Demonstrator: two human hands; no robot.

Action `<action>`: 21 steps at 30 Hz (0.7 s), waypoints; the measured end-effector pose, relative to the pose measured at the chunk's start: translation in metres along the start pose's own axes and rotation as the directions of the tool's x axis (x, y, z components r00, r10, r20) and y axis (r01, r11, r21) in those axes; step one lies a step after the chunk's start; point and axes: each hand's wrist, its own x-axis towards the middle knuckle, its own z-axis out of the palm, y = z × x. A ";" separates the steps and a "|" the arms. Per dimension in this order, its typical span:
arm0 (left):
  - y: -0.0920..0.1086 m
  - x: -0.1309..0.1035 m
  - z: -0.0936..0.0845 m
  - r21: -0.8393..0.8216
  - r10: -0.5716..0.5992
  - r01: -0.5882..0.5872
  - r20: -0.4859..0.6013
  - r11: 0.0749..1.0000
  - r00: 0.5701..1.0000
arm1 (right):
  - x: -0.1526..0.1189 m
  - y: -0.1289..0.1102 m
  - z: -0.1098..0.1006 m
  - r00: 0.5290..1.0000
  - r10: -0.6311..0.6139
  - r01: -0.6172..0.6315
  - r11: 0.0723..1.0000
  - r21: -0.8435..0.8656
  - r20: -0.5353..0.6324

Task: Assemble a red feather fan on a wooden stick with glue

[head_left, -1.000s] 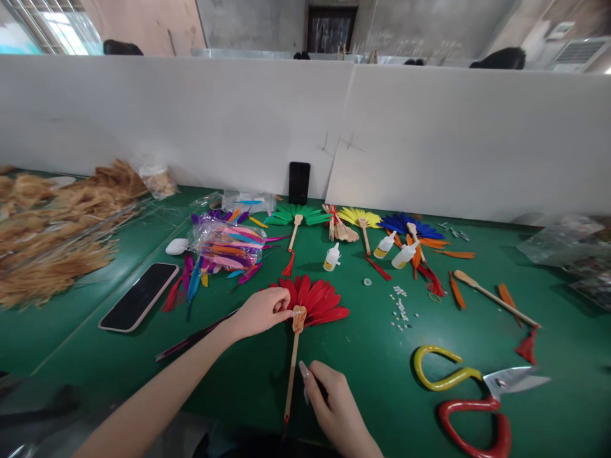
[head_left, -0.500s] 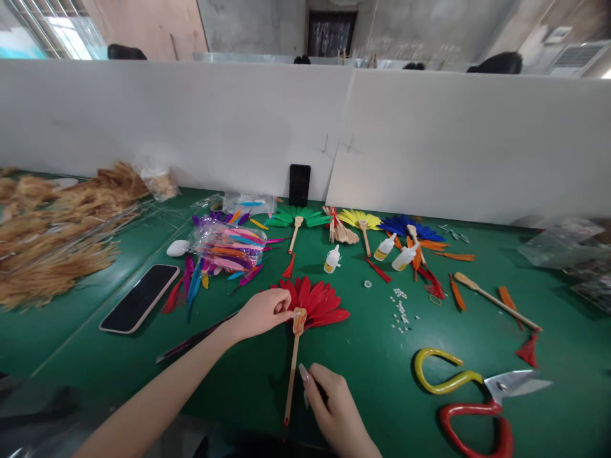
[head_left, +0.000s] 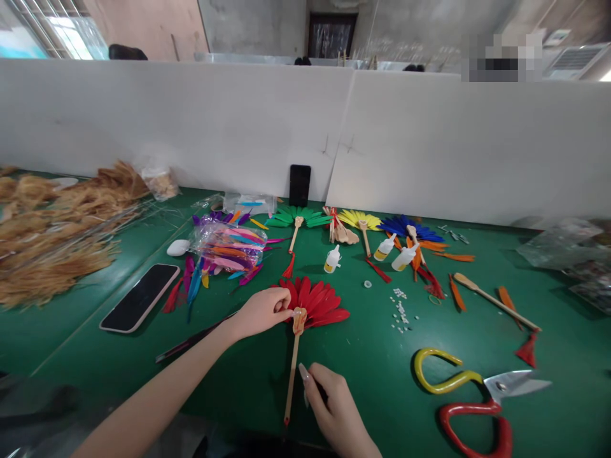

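A red feather fan (head_left: 319, 300) lies on the green table in front of me, its wooden handle (head_left: 292, 381) pointing towards me. My left hand (head_left: 265, 312) covers the fan's left feathers. Its curled fingers and thumb pinch the fan at the left edge of the wooden head (head_left: 299, 320), where glossy streaks show. Just right of the lower handle rests my right hand (head_left: 329, 401), fingers curled and thumb stretched alongside the handle. A small pale piece shows under that hand, too hidden to name.
Green (head_left: 299, 217), yellow (head_left: 361, 220) and blue (head_left: 405, 226) feather fans lie behind, near several glue bottles (head_left: 333, 259). Small white beads (head_left: 401, 312) are scattered at right, above large scissors (head_left: 496, 389). A phone (head_left: 141, 299) and bagged feathers (head_left: 229, 245) lie left. A white partition (head_left: 191, 121) stands behind.
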 end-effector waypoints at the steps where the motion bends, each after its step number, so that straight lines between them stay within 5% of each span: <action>1: 0.001 0.000 -0.001 -0.001 0.000 0.000 -0.006 1.000 1.000 | 0.000 0.000 0.000 1.000 0.003 -0.003 1.000 0.007 -0.003; 8: 0.005 -0.012 -0.019 -0.068 0.002 -0.009 -0.108 0.998 0.994 | 0.001 0.001 -0.001 0.999 0.042 -0.040 0.996 0.086 -0.022; 13: 0.008 -0.031 -0.027 -0.091 -0.040 0.026 -0.161 0.996 0.986 | 0.003 0.000 -0.007 0.984 0.147 -0.109 0.945 0.308 -0.101; 21: 0.022 -0.068 0.003 -0.187 -0.073 0.042 -0.163 0.982 0.984 | 0.032 -0.010 -0.020 0.975 0.219 -0.176 0.873 0.455 -0.042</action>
